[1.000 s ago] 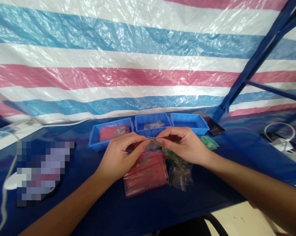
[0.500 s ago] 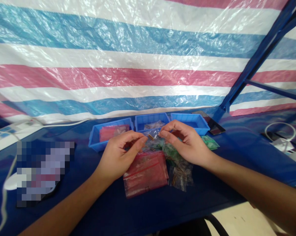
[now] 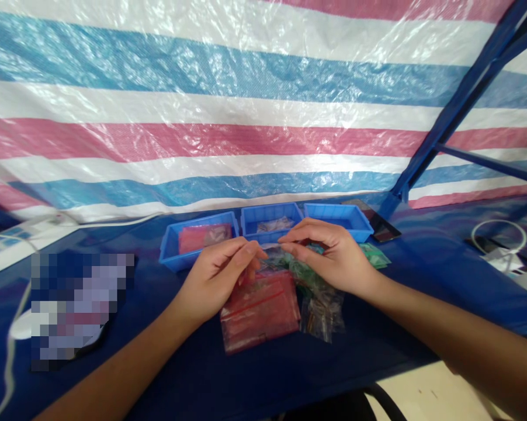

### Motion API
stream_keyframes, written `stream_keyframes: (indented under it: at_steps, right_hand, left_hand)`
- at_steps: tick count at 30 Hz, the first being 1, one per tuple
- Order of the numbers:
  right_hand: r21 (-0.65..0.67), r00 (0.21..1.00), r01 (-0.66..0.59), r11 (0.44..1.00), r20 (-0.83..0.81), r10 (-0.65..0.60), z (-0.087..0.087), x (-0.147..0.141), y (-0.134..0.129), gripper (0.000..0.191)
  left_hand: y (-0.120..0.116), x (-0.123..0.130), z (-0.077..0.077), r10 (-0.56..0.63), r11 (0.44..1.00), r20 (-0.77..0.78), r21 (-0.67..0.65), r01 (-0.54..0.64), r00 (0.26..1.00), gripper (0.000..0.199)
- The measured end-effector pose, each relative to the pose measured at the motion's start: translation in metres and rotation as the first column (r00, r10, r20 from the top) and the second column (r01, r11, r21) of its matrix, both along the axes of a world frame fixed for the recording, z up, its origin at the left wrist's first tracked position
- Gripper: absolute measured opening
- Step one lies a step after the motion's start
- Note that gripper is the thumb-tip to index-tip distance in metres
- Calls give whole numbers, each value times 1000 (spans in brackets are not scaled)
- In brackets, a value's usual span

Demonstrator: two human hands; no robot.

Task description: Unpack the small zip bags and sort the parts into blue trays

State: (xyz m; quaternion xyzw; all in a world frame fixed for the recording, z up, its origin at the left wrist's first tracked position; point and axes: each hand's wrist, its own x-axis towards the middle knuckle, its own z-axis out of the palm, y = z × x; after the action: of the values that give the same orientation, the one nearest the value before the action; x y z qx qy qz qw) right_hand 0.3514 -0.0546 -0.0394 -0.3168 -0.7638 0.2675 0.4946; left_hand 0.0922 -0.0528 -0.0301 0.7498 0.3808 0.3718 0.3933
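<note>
Looks part-done: bags (image 3: 196, 238) in 2 bins (image 3: 172, 261), others out.
L hand (image 3: 222, 275) curled, R hand (image 3: 327, 254) near-pinched; grip: can't tell. Clear bag (image 3: 274, 257) btwn, just behind red pile (image 3: 261, 313). Green bag (image 3: 375, 255) + parts bag (image 3: 322, 317) R of pile.

We see blue table (image 3: 421, 286), glossy top, as landmark. Behind table, we have wall of plastic sheeting (image 3: 246, 140), wrinkled, striped white, blue and pinkish red; bright light glinting off creases. At table's right rear, dark blue slanted post (image 3: 446, 123) with thinner crossbar (image 3: 491, 164). Below table's near edge, pale floor (image 3: 421, 392), few dark specks.
</note>
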Motion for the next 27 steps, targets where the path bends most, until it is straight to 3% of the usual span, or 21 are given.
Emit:
stream_keyframes:
  at_steps: [4,7,12,16,18,22,27]
  right_hand:
    - [-165,995,24,986,-91,-39,1,0,1,13]
    - [-283,989,-8,959,-142,-34,2,-1,2,16]
    - [-347,980,-70,935,-200,-1,-2,-2,3,20]
    - [-316,967,-109,942,-253,27,-8,-1,4,40]
    - [-279,974,-107,954,-224,44,-9,0,4,35]
    - [-216,997,10,976,-70,-26,-7,2,4,19]
    - [-136,1000,13,991,-20,-16,-4,2,3,11]
  left_hand:
    - [0,-2,3,10,943,-81,333,17,997,34]
    - [0,-1,3,10,906,-114,421,39,993,28]
    - [2,1,0,-27,927,-94,371,60,995,23]
    - [4,1,-3,9,959,-23,283,-2,1000,22]
    - [4,1,-5,33,976,24,212,-38,999,21]
    - [5,2,-8,61,990,59,127,-68,996,21]
    - [5,3,-6,99,983,-5,159,-97,995,15]
